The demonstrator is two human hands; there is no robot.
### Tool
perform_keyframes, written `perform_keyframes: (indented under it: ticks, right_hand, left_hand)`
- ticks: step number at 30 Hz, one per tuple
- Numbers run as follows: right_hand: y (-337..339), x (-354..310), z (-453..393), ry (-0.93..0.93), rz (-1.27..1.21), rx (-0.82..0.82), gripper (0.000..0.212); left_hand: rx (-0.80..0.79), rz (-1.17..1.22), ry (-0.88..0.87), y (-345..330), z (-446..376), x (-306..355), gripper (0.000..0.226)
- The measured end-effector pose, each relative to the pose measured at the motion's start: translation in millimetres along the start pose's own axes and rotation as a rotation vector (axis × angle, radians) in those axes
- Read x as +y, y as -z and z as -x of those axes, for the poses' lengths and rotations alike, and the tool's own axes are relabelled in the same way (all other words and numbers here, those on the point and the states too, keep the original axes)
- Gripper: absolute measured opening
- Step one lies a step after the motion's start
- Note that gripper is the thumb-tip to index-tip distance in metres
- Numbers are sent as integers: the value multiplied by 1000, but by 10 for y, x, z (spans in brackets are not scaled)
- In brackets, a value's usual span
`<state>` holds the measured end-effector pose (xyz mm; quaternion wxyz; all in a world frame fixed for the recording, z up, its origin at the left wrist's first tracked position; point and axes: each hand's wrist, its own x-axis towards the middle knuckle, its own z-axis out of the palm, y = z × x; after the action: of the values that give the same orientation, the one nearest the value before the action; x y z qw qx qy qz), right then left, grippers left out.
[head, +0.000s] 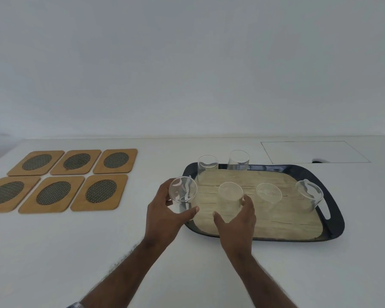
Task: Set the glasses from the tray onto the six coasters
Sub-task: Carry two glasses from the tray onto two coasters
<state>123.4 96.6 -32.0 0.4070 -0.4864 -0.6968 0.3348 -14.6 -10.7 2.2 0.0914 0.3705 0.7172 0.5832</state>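
A dark tray (pixel 333 210) with a wood-look mat holds several clear glasses. My left hand (pixel 162 216) is closed around one glass (pixel 182 193) at the tray's left edge. My right hand (pixel 236 221) wraps around a second glass (pixel 229 197) in the tray's front row. Other glasses stand at the back left (pixel 207 168), back middle (pixel 238 160), front middle (pixel 268 195) and far right (pixel 309 194). Six wooden coasters with dark mesh ovals lie in two rows at the left, none bearing a glass; the nearest one (pixel 99 193) is left of my left hand.
Everything rests on a white table against a plain white wall. A rectangular flush panel (pixel 316 152) with a small dark notch sits in the table behind the tray. A watch band (pixel 75 305) shows on my left wrist.
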Motion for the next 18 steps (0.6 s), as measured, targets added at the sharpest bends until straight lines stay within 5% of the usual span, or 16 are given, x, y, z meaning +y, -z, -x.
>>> perform_keyframes:
  ticks: [10,18]
  right_hand:
    - [-131,56,-130,-72,-111,-2,76]
    - [-115,-271,-78,42,-196,12,70]
  left_hand:
    - [3,-16,14,93,-8,22,78]
    - [50,-7,14,320,-90,24,78]
